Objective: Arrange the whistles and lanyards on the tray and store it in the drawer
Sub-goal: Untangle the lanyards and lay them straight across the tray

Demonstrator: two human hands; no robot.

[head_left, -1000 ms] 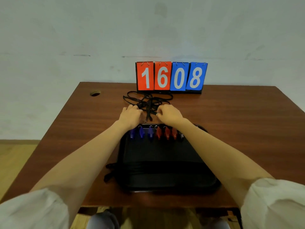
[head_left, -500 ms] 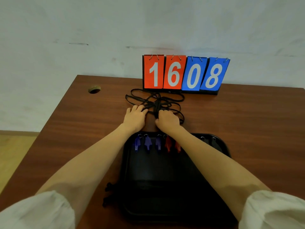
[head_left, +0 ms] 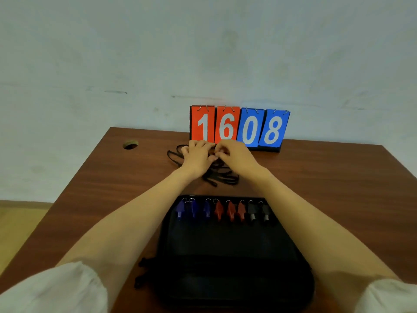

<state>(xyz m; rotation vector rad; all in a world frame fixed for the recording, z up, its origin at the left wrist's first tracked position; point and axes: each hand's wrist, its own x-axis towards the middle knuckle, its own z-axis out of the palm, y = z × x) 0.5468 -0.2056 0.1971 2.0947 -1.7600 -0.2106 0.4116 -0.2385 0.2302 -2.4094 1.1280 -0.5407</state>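
Both hands have moved away from the tray edge, up to the centre of the frame, just below the red and blue flip scoreboard (head_left: 240, 128). Left hand (head_left: 196, 157) and right hand (head_left: 235, 157) meet over the tangled black cord lanyards (head_left: 222, 177), their fingers (head_left: 212, 157) pinching a strand together. Eight small plastic whistles (head_left: 222, 210), blue, red and black, stand in a row at the far edge of the black rectangular tray (head_left: 228, 256) on the brown wooden surface (head_left: 338, 188). To do it well, I think one loop should be freed slowly, without pulling knots tighter.
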